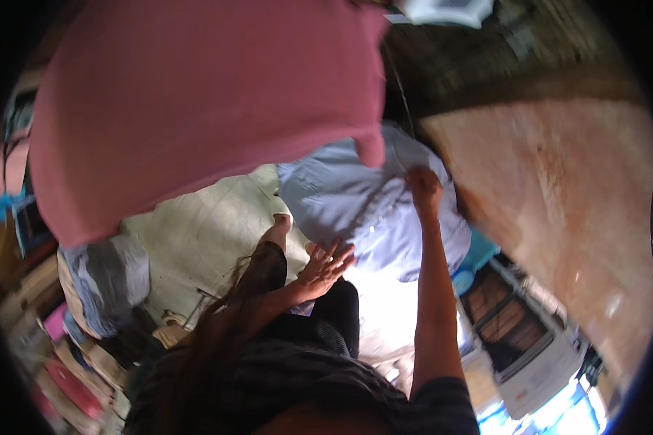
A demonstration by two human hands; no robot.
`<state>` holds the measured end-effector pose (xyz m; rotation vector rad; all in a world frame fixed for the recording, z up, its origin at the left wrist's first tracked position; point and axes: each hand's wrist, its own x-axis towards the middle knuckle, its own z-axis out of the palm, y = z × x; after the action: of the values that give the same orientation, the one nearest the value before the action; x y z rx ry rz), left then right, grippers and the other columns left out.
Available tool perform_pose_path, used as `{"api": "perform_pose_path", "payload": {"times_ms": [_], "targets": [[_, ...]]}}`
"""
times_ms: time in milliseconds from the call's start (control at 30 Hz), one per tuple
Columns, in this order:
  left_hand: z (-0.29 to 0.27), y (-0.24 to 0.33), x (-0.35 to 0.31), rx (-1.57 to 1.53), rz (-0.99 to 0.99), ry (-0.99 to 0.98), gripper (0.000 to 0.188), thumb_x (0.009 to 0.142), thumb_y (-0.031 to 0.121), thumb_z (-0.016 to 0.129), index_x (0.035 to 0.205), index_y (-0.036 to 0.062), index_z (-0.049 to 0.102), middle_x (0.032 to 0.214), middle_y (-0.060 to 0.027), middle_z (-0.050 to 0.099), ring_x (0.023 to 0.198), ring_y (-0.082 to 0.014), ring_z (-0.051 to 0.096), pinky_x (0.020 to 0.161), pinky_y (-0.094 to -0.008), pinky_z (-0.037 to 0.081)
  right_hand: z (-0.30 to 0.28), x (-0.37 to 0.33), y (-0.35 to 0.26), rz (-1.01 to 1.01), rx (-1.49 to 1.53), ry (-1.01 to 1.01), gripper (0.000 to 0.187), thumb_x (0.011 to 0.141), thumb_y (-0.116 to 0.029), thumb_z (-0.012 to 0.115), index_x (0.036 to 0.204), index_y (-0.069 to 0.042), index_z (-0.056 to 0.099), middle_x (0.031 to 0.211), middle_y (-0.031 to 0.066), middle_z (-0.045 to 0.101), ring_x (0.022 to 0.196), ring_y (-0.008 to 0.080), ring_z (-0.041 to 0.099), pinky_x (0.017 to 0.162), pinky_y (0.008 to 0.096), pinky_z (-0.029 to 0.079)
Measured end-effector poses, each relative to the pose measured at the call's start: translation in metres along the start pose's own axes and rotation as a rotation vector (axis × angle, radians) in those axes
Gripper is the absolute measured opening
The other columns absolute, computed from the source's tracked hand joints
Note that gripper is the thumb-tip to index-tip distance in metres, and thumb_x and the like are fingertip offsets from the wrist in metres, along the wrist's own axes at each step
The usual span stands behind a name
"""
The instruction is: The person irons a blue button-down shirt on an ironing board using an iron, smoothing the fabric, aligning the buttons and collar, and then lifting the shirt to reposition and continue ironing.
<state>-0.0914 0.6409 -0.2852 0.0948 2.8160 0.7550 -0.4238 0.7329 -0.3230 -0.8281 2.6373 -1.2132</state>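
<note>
A light blue garment point(374, 210), which looks like a shirt with a row of small pale spots, hangs in front of me. My right hand point(423, 187) is closed on its upper right part, with my arm stretched out. A thin cord or wire point(403, 90) comes down from above toward that hand; whether the fingers also hold it is unclear. My left hand point(326, 270) is at the garment's lower left edge, fingers spread, palm side hidden. A large pink cloth point(210, 109) hangs at the upper left, its right corner overlapping the garment.
A brownish stained wall point(551, 210) rises on the right. Below it stands a pale crate-like frame point(522, 341) beside a teal item point(477, 254). A grey and white cloth bundle point(109, 283) is at the left, above several piled things. Pale floor point(196, 225) shows beneath the pink cloth.
</note>
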Motion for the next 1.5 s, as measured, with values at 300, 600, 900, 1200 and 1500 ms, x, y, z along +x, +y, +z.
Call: {"api": "perform_pose_path", "payload": {"times_ms": [300,600,900,1200,1500], "targets": [[-0.054,-0.039,-0.066,0.001,-0.127,0.046,0.055,0.087,0.029,0.067,0.139,0.0175,0.054,0.154,-0.0078,0.042,0.141,-0.0275,0.04,0.102,-0.0535,0.042,-0.021,-0.014,-0.037,-0.231,-0.132,-0.219,0.021,0.081,-0.003,0.072,0.102,0.0,0.069,0.1,0.0171,0.07,0.092,0.0341,0.066,0.082,0.0435,0.053],[-0.358,-0.092,-0.155,-0.197,-0.352,0.977,0.018,0.09,0.016,0.068,0.108,0.0121,0.071,0.086,-0.005,0.066,0.081,-0.026,0.064,0.073,-0.0377,0.05,-0.058,-0.013,-0.342,-0.029,0.558,-0.822,0.017,0.084,0.006,0.068,0.098,-0.003,0.068,0.093,0.0048,0.068,0.085,0.0121,0.064,0.073,0.0271,0.052],[-0.475,-0.291,-0.25,0.333,-0.827,0.902,0.056,0.092,0.044,0.063,0.139,0.0155,0.052,0.148,-0.0163,0.041,0.14,-0.0423,0.035,0.109,-0.0585,0.03,0.051,0.083,-0.516,-0.668,0.179,-0.261,0.025,0.088,-0.001,0.068,0.113,-0.002,0.063,0.115,0.0137,0.063,0.103,0.0261,0.062,0.087,0.0349,0.051],[-0.458,-0.352,-0.353,0.219,-1.216,0.886,0.068,0.094,0.06,0.051,0.151,0.0232,0.044,0.163,-0.0117,0.025,0.151,-0.0393,0.017,0.118,-0.0617,0.014,0.135,0.094,-0.566,-0.797,-0.242,-0.302,0.046,0.098,-0.043,0.057,0.124,-0.005,0.062,0.142,0.0194,0.049,0.133,0.0423,0.044,0.106,0.0598,0.034],[-0.356,-0.46,-0.489,-0.169,-1.219,1.81,0.031,0.095,0.029,0.062,0.12,0.011,0.069,0.125,-0.0156,0.064,0.117,-0.033,0.061,0.1,-0.0416,0.046,0.145,0.101,-0.565,-0.867,-0.212,-0.316,0.041,0.101,-0.036,0.056,0.127,-0.005,0.06,0.143,0.0224,0.049,0.13,0.0432,0.046,0.103,0.057,0.038]]}}
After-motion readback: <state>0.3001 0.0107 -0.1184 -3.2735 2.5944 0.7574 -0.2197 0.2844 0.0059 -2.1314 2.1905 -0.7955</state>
